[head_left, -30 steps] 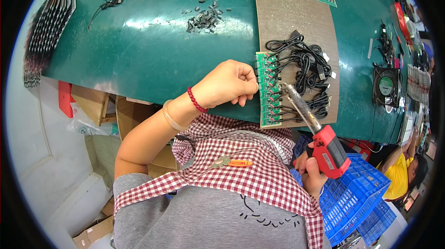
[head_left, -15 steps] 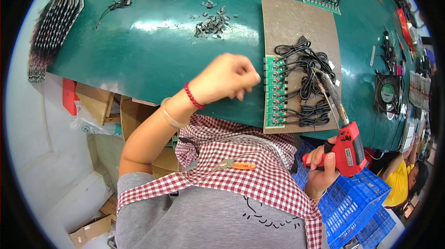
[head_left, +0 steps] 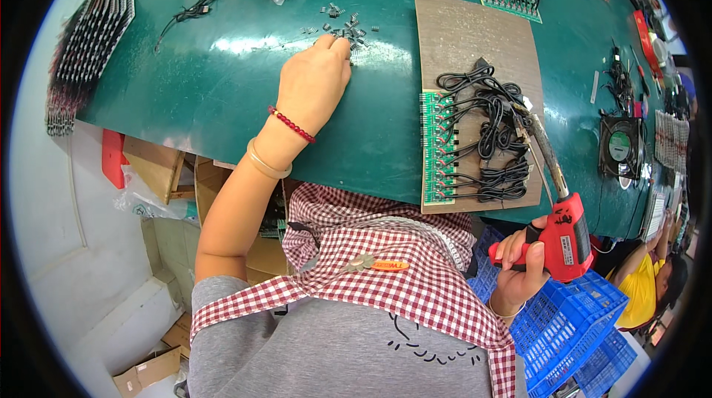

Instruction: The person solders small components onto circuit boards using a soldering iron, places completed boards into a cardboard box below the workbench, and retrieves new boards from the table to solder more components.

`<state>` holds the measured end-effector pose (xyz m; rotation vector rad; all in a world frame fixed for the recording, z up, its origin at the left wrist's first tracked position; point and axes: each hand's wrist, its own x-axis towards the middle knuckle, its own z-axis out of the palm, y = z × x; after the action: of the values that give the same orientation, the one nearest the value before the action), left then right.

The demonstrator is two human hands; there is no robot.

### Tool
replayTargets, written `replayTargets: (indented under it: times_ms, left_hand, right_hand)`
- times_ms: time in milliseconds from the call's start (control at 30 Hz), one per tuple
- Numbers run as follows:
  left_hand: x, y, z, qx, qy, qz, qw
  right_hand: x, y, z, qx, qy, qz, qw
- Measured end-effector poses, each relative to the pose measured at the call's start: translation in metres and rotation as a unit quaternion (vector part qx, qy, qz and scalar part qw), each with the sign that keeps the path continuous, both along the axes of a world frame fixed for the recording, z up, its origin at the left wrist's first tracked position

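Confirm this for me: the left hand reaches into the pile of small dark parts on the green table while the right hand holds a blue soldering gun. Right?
Not quite. The head view shows the soldering gun in the right hand is red, not blue. The rest holds: the left hand reaches into the small dark parts on the green table.

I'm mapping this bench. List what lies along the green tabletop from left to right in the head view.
Row of finned metal strips → left hand on the pile of small dark parts → green circuit board strip → coiled black cables → red soldering gun in the right hand → small black fan.
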<state>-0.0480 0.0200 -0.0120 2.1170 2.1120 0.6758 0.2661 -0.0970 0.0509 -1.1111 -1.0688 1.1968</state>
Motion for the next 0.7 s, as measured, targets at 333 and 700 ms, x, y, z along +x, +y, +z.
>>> replayTargets:
  times_ms: [333,700]
  left_hand:
    - [0.067,-0.058,0.059,-0.360,-0.621,-0.144,0.681]
    - [0.099,-0.098,0.061,-0.350,-0.659,-0.152,0.648]
  right_hand:
    - [-0.037,0.004,0.017,-0.089,-0.054,0.050,0.993]
    - [-0.045,0.009,0.023,-0.141,-0.146,0.144,0.968]
